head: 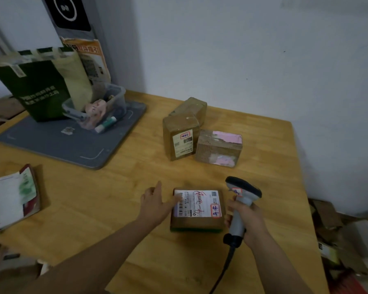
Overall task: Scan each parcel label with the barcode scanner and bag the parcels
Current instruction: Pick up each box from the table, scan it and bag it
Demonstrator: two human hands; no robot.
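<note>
A person's right hand (245, 219) closes its grip round the barcode scanner (241, 200) handle, head raised beside a small taped parcel (197, 210) lying label-up on the desk (115, 198). The open left hand (155, 201) rests fingertips on its label edge. The box looks light and rigid, best lifted by its side faces.
</note>
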